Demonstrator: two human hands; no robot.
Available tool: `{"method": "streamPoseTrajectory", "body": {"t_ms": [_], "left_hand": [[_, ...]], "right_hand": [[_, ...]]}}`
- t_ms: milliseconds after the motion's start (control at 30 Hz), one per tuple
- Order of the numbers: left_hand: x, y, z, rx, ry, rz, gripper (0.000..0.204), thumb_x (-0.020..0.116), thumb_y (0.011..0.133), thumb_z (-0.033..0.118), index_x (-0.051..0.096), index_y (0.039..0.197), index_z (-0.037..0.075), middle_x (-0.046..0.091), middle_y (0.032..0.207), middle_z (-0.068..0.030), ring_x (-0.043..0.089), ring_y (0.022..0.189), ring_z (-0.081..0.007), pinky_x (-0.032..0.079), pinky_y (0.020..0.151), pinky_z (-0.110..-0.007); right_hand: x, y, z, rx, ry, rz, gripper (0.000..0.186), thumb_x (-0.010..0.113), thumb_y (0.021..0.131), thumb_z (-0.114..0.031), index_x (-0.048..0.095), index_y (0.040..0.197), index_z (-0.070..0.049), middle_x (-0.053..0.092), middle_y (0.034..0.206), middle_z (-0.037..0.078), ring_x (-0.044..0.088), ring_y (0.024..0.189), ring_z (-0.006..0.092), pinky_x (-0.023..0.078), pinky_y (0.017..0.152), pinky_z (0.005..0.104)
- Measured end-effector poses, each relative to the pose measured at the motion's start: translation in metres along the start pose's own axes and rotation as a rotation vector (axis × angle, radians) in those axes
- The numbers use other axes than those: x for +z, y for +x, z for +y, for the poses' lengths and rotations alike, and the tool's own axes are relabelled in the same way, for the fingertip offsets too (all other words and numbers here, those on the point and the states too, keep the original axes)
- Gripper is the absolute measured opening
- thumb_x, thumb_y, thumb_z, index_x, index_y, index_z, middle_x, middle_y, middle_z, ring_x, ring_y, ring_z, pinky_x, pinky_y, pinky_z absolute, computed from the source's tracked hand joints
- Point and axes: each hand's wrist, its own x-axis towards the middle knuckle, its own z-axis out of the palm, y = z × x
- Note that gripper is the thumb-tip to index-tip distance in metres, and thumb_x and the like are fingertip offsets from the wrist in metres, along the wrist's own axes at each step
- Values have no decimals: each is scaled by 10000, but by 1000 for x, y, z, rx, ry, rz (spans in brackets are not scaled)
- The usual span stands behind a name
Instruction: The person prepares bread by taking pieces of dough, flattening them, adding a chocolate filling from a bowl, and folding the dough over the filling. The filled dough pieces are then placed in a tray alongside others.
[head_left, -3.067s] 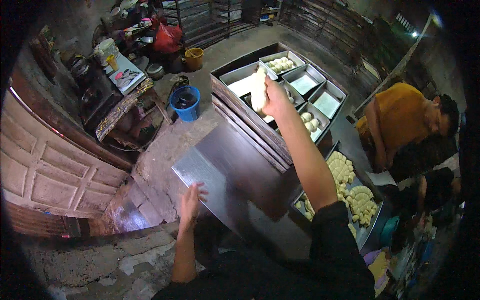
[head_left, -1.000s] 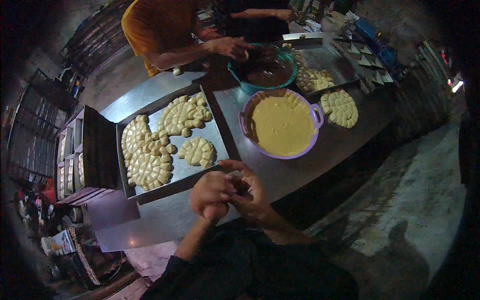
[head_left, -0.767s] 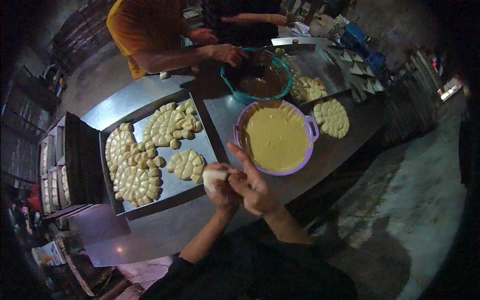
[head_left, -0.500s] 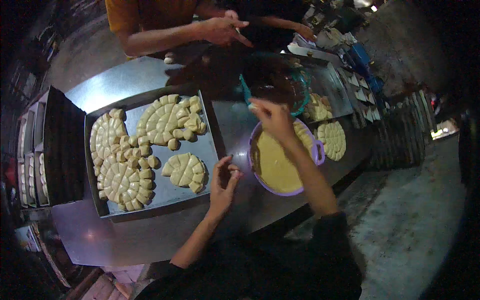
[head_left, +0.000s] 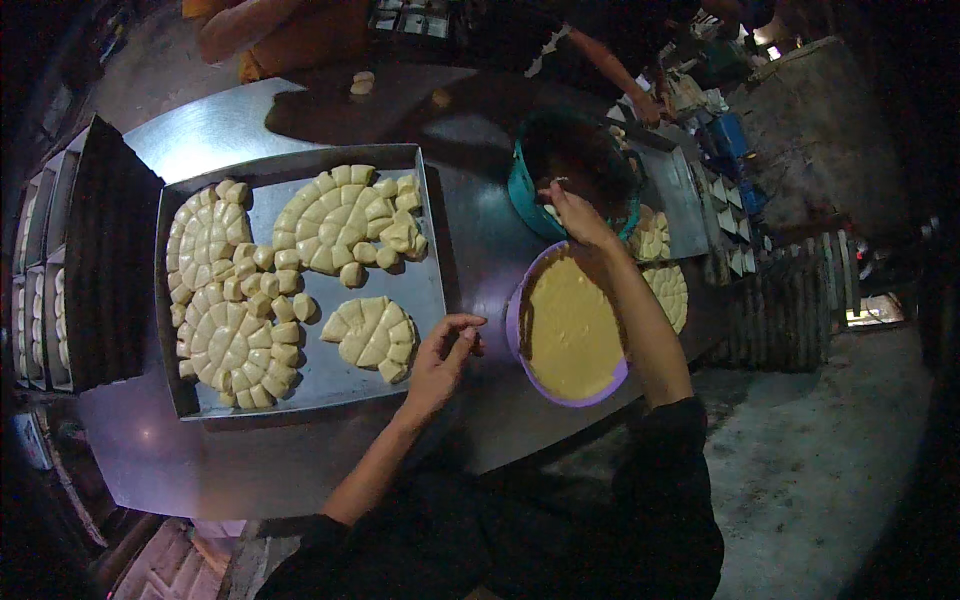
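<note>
My right hand [head_left: 580, 214] reaches over the rim of a teal basin [head_left: 522, 190]. Its fingers are closed, with a small pale bit at their tips that I cannot make out. Inside, the basin is dark. Nearer me, a purple tub [head_left: 514, 335] holds a smooth yellow mass [head_left: 570, 325], partly covered by my right forearm. My left hand [head_left: 440, 362] hovers between the tub and a metal tray [head_left: 300, 290], fingers curled toward the thumb; what they hold, if anything, is hidden. Scored dough rounds [head_left: 235, 345] and loose cut dough pieces [head_left: 262, 285] lie on the tray.
More scored dough [head_left: 668, 295] lies right of the tub, beside another metal tray [head_left: 690, 215]. Racked tins [head_left: 50, 270] stand at the left, stacked dark trays [head_left: 795, 310] at the right. Across the table are a person's arm [head_left: 245, 25] and another arm [head_left: 605, 65].
My right hand has moved from the tub's far edge to over the teal basin. My left hand's fingers have curled more. The person's hands opposite have drawn back, and the view has shifted.
</note>
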Motion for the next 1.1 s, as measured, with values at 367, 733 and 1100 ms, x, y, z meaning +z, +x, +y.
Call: {"method": "streamPoseTrajectory", "body": {"t_ms": [367, 733, 1100], "left_hand": [[71, -50, 40, -38, -233, 28, 349, 498, 1022, 270, 546, 1276, 36, 610, 1109, -59, 560, 1042, -144, 449, 914, -300], [183, -124, 26, -126, -542, 210, 400, 621, 943, 202, 539, 1276, -5, 608, 1207, -79, 569, 1154, -182, 451, 1014, -345], [240, -162, 13, 222, 152, 189, 396, 623, 957, 187, 585, 1266, -57, 492, 1384, -108, 497, 1254, -192, 438, 1016, -335]], "right_hand": [[26, -223, -119, -201, 1314, -79, 284, 533, 989, -120, 566, 1251, -14, 647, 1051, 77, 600, 934, 93, 503, 815, 258], [10, -329, -24, -586, 1102, -37, 445, 711, 861, -46, 552, 1273, 7, 575, 1238, 136, 611, 1102, 203, 532, 918, 350], [-31, -373, 12, -976, 564, 151, 392, 728, 775, 16, 635, 1147, -67, 576, 1261, 137, 610, 1117, 316, 527, 931, 402]]}}
